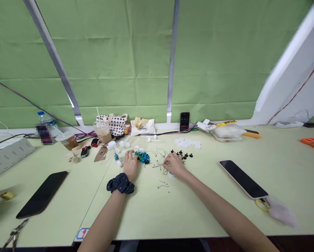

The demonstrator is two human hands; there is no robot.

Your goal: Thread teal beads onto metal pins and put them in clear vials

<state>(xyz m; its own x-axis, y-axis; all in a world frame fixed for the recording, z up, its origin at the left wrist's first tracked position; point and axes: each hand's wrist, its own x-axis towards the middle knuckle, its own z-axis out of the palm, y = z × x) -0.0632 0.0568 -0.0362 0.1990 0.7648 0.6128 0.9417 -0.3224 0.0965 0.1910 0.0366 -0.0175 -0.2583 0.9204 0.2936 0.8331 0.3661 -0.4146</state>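
Observation:
My left hand (130, 165), with a dark dotted scrunchie (120, 183) on its wrist, rests on the table with its fingers forward and a little apart. Just right of its fingers lies a pile of small shiny blue and green parts (144, 157). My right hand (175, 163) is closed, thumb and fingertips together over thin bent metal pins (158, 165); what the fingertips hold is too small to make out. A small white round piece (172, 174) shows partly beneath that hand. Behind it are several black knob-like parts (186, 156). More pins and tiny bits (162, 186) lie nearer me.
White caps (187, 143) and clear tubes lie farther back. A phone (184, 121) with lit digits leans upright by the wall. Another phone (243, 179) lies right, a dark one (42, 194) left. Iced drinks (102, 133), a clear box (226, 133) and orange scissors (313, 142) line the back.

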